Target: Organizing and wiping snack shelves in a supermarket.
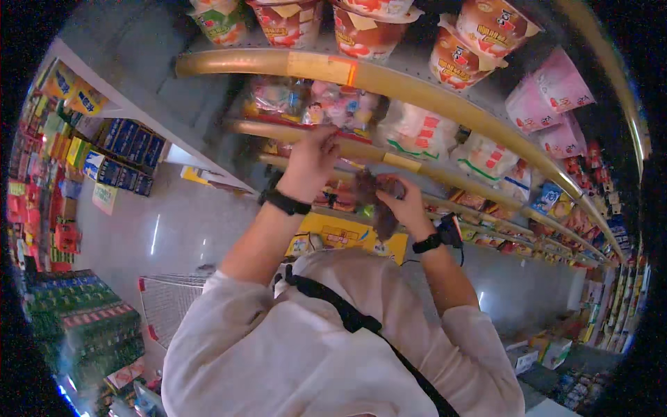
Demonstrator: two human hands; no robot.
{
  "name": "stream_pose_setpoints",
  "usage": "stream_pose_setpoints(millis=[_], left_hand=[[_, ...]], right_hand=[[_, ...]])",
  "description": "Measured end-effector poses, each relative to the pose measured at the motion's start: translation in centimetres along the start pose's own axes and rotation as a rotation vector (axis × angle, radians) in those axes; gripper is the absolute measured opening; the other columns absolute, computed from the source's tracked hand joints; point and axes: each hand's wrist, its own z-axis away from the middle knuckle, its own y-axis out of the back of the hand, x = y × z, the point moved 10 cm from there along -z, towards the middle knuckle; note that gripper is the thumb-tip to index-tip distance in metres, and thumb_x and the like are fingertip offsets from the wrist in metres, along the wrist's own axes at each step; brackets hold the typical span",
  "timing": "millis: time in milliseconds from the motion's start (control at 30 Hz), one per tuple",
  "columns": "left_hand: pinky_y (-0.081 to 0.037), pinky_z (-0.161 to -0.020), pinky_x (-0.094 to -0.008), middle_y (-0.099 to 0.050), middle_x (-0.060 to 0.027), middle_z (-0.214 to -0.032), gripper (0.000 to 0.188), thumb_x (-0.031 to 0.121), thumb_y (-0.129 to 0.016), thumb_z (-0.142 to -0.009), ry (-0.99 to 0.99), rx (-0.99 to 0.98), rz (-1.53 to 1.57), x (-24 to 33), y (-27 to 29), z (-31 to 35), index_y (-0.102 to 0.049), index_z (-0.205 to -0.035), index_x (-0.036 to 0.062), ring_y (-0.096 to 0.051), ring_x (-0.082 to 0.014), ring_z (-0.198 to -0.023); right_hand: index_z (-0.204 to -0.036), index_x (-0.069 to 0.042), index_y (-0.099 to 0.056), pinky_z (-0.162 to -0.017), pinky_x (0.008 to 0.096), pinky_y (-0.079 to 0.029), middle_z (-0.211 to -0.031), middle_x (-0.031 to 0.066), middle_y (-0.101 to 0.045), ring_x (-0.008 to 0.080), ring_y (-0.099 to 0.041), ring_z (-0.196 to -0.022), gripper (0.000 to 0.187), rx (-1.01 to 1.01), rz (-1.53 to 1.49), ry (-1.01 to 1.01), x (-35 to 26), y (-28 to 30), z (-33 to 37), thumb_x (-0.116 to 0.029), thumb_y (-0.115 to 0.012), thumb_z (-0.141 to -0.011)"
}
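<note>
Store shelving (236, 62) spans the far side. At a middle shelf lip (253, 128), the left hand (314, 154) curls before shiny toy packets (340, 104); whether it grips anything, I cannot tell. Apart, the right hand (404, 203) is clamped on a limp, dark brown cloth (384, 217), seemingly bunched for control. Farther right lie crinkly white packs (417, 130); above, tapered tubs (368, 31) face outward, probably for shoppers.

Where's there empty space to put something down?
Bare floor lies between the blue boxes and shopping cart. The upper shelf has a gap left of the rightmost brown tubs. Below, it's crowded: colourful packages beyond the left hand.
</note>
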Motion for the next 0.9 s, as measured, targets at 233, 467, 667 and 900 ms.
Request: stream_pose_setpoints(millis=[233,467,667,900], left_hand=[[-0.035,-0.109,-0.0472,-0.048,-0.0161,-0.140,0.066,0.023,-0.073,-0.080,-1.113,0.081,-1.501,6.4,-7.4,6.3,-0.048,-0.139,0.0093,-0.043,-0.0331,-0.133],[-0.019,-0.113,-0.0612,-0.029,-0.0163,-0.155,0.090,0.043,-0.076,-0.070,-1.147,0.097,-2.274,1.6,-5.1,2.2,-0.038,-0.147,0.0157,-0.021,-0.0390,-0.145],[-0.013,-0.114,-0.0643,-0.017,-0.0181,-0.160,0.095,0.028,-0.073,-0.073,-1.019,0.183,-2.231,-0.9,-0.1,2.9,-0.025,-0.155,0.0170,-0.013,-0.0440,-0.147],[-0.013,-0.112,-0.0698,-0.020,-0.0174,-0.159,0.089,0.027,-0.071,-0.073,-1.004,0.128,-2.191,-0.3,0.0,3.5,-0.031,-0.152,0.0167,-0.017,-0.0431,-0.146]], right_hand=[[-0.110,-0.004,-0.067,-0.090,0.0330,-0.050,-0.104,0.0091,-0.071,0.0193,-0.066,-0.099,0.034,-0.052,0.121,0.013,0.3,-0.1,0.6,-0.013,-0.077,-0.078],[-0.109,-0.005,-0.067,-0.086,0.0383,-0.053,-0.103,0.0133,-0.069,0.0255,-0.067,-0.093,0.036,0.538,0.217,0.310,-5.6,4.8,4.0,-0.013,-0.079,-0.076],[-0.114,-0.008,-0.065,-0.094,0.0448,-0.047,-0.115,0.0117,-0.063,0.0361,-0.059,-0.106,0.048,0.443,0.579,0.619,-9.7,3.6,2.7,-0.007,-0.079,-0.067],[-0.117,-0.012,-0.064,-0.095,0.0451,-0.044,-0.122,0.0056,-0.060,0.0335,-0.054,-0.112,0.062,0.228,0.805,0.530,-6.6,-1.2,-2.1,-0.005,-0.076,-0.056]])
